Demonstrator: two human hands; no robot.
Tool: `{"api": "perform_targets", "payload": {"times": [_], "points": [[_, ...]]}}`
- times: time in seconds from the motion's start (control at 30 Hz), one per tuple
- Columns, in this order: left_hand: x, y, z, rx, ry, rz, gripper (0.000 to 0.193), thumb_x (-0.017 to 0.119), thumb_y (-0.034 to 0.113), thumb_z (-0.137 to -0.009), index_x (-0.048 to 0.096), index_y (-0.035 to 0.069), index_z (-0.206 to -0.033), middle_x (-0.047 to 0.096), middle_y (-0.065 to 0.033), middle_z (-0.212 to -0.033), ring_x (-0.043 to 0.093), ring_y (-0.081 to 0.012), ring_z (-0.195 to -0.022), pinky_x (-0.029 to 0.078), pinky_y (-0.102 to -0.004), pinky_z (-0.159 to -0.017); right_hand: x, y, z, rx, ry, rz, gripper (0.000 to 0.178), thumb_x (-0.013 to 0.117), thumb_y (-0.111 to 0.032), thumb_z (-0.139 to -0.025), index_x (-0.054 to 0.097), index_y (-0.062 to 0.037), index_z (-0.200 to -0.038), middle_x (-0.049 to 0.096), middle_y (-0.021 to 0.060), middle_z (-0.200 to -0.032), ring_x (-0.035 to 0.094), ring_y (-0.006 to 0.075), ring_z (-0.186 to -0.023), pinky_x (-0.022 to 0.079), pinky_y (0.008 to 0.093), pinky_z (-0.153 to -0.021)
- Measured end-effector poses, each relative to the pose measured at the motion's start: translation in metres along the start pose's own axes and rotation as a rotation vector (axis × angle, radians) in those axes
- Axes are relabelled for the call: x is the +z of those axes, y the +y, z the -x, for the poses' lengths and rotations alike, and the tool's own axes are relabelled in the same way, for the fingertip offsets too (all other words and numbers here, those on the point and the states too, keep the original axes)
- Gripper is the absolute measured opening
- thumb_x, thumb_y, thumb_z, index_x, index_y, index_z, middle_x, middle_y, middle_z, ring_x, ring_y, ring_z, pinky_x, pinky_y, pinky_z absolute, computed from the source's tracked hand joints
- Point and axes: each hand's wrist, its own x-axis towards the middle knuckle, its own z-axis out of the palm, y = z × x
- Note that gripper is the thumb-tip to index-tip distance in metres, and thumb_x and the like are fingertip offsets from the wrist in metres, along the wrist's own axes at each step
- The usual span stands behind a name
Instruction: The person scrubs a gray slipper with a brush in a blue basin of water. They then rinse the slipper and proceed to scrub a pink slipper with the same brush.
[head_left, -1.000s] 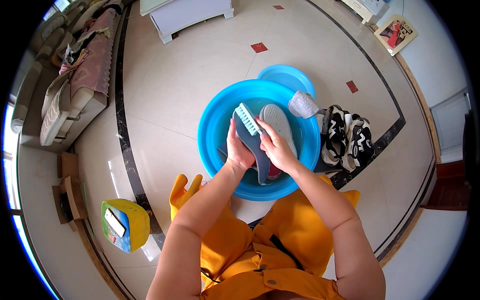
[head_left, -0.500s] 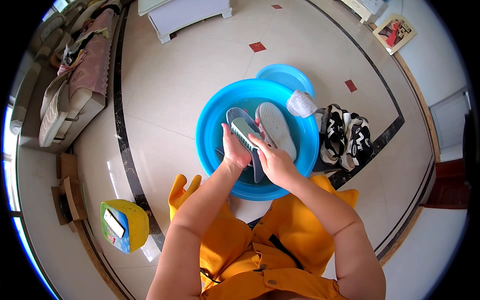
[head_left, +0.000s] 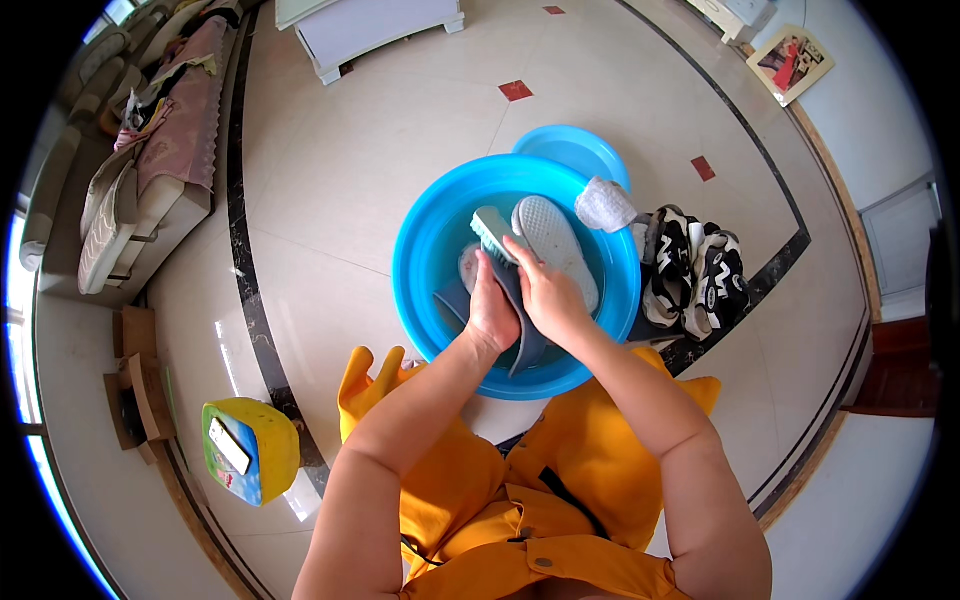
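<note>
A large blue basin (head_left: 412,235) of water sits in front of my knees. Over it, my left hand (head_left: 492,312) is wrapped round a dark grey slipper (head_left: 530,350), tilted on its edge. My right hand (head_left: 550,298) is closed on a pale green scrub brush (head_left: 490,228), fingers along its back, with the bristles facing left and down by the slipper's far end. Beside the brush, a white-soled slipper (head_left: 556,245) rests sole up in the basin. Another grey piece (head_left: 453,302) shows left of my left hand, partly under water. My hands hide much of the held slipper.
A grey-white cloth (head_left: 605,205) hangs over the basin's right rim. Behind stands a smaller blue basin (head_left: 575,148). Black-and-white sneakers (head_left: 693,270) are on the right. A yellow stool (head_left: 275,450) with a phone (head_left: 229,446) stands at left, a sofa (head_left: 165,200) farther off.
The held slipper has turned from lying fairly flat to standing on its edge, nearer to me. The brush has shifted slightly away, toward the slipper's far end.
</note>
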Motion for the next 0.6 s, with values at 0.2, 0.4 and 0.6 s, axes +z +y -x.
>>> {"api": "perform_targets", "payload": {"times": [0.2,0.4,0.6], "points": [[-0.005,-0.001,-0.007,0.060,0.152,-0.053,0.047,0.037,0.039,-0.101,0.044,0.008,-0.135,0.050,-0.0123,-0.135,0.047,-0.0299,-0.123,0.035,-0.0449,-0.105,-0.003,0.018,-0.011,0.192,-0.069,-0.291,0.043,0.045,-0.013,-0.097,0.042,-0.0206,-0.139,0.064,0.0235,-0.081,0.062,0.0420,-0.071,0.047,0.0477,-0.063],[-0.027,0.011,-0.023,0.186,0.351,-0.072,0.032,0.038,0.012,-0.097,0.044,0.009,-0.129,0.054,-0.0159,-0.123,0.055,-0.0326,-0.108,0.045,-0.0476,-0.095,-0.003,0.020,-0.009,0.120,-0.141,-0.155,0.046,0.046,-0.014,-0.095,0.041,-0.0177,-0.140,0.062,0.0218,-0.068,0.060,0.0409,-0.062,0.047,0.0498,-0.059],[-0.030,0.012,-0.030,0.261,0.450,-0.119,0.041,0.038,-0.003,-0.089,0.041,0.014,-0.126,0.052,-0.0168,-0.118,0.055,-0.0352,-0.106,0.048,-0.0524,-0.090,0.022,0.033,0.000,0.030,-0.166,-0.013,0.049,0.046,-0.011,-0.093,0.042,-0.0185,-0.141,0.062,0.0219,-0.067,0.061,0.0394,-0.061,0.048,0.0498,-0.059]]}}
